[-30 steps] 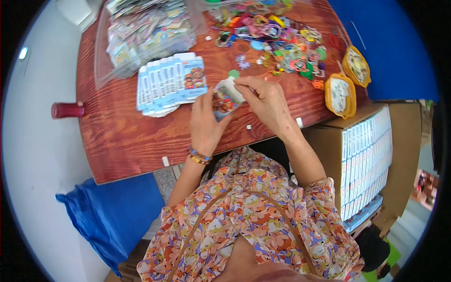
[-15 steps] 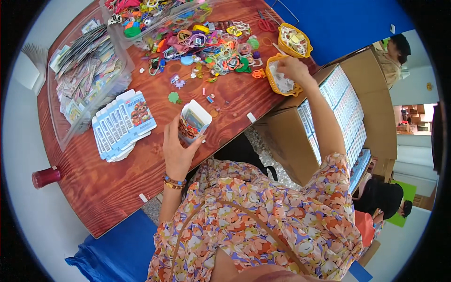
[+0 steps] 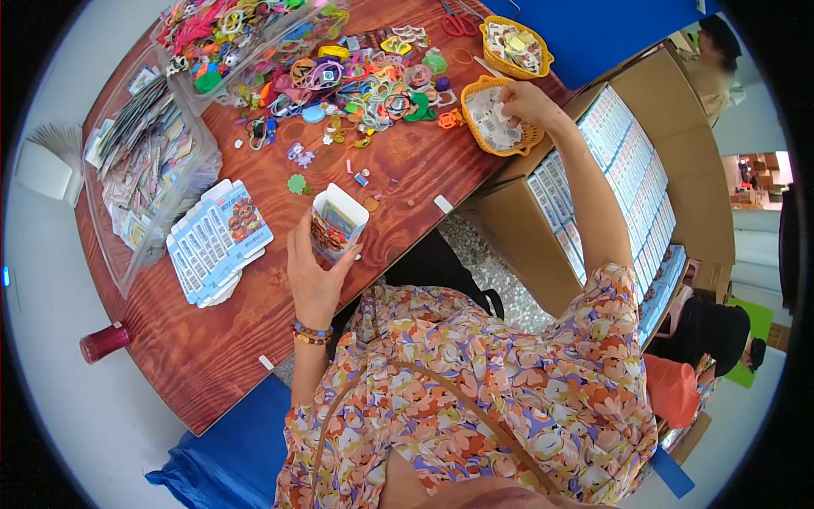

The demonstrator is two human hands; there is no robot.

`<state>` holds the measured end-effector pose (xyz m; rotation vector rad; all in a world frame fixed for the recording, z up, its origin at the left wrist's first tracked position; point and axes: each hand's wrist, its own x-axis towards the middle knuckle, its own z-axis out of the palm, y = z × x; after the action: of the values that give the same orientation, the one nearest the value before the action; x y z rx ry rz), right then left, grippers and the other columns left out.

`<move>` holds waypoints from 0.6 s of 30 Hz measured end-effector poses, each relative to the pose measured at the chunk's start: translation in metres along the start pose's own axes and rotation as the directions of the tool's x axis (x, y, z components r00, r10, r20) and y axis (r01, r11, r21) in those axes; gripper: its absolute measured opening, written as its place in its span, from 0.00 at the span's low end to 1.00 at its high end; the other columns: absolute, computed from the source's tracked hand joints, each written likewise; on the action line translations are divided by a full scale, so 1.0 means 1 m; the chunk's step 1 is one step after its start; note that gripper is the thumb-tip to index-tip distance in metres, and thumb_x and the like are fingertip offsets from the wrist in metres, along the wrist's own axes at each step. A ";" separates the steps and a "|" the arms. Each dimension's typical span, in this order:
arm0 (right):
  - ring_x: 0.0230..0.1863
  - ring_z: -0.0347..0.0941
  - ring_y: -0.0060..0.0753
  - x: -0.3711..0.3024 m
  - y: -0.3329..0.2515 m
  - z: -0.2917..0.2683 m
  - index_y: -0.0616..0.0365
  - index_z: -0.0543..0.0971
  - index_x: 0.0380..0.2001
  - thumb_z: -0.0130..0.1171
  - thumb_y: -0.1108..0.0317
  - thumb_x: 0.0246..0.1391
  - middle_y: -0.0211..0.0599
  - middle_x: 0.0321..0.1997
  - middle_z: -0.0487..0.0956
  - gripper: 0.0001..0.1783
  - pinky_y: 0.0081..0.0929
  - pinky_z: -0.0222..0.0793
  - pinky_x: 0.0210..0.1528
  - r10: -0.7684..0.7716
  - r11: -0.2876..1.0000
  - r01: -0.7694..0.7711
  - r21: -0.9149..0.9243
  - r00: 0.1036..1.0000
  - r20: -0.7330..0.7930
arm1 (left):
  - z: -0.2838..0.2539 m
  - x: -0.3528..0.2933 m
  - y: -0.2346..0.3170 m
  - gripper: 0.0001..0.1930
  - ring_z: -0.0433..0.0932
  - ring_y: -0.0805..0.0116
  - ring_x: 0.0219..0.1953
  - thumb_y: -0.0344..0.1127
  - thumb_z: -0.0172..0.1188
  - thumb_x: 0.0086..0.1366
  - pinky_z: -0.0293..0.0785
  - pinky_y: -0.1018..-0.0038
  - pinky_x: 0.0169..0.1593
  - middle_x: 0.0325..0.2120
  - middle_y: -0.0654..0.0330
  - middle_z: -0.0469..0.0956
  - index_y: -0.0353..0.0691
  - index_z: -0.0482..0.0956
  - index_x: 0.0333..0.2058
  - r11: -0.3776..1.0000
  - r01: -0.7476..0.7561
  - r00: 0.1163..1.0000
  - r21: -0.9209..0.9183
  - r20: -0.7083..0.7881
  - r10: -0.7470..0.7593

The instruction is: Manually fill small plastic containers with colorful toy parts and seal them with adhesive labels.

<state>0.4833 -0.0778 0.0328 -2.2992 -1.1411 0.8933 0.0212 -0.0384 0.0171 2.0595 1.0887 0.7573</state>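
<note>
My left hand [image 3: 314, 284] is wrapped round a small printed carton [image 3: 331, 241], holding it upright with its top flaps open. A card or packet shows inside it. Over at the right, my right hand [image 3: 531, 105] reaches into a yellow basket [image 3: 510, 151] of small white packets. Its fingers are pinched together among them, and what they hold, if anything, is hidden. A fanned stack of flat blue-and-white cartons [image 3: 216, 242] lies on the table left of my left hand.
A clear bin [image 3: 127, 276] of cards stands far left, near a heap of colourful trinkets [image 3: 373, 89]. A second yellow basket [image 3: 517, 72] and red scissors [image 3: 459, 25] lie at the back. Beside the table stands a cardboard box [image 3: 526, 246] packed with cartons. A dark red jar [image 3: 104, 343] is at the left edge.
The whole view has shifted slightly. My right hand has drawn its fingers together in the basket among the white packets. My left hand still holds the carton.
</note>
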 end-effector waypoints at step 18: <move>0.25 0.83 0.25 -0.010 -0.003 -0.004 0.71 0.81 0.38 0.59 0.70 0.55 0.38 0.28 0.82 0.13 0.22 0.70 0.23 0.025 0.999 -0.024 -0.046 1.000 0.010 | -0.001 -0.003 -0.010 0.41 0.74 0.50 0.49 0.37 0.76 0.50 0.73 0.60 0.50 0.47 0.49 0.72 0.34 0.66 0.61 0.999 0.018 0.999 0.042 0.035 -0.019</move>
<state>0.4796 -0.0847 0.0409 -2.3530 -1.1513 0.8978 0.0148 -0.0363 0.0092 2.0867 1.1109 0.6914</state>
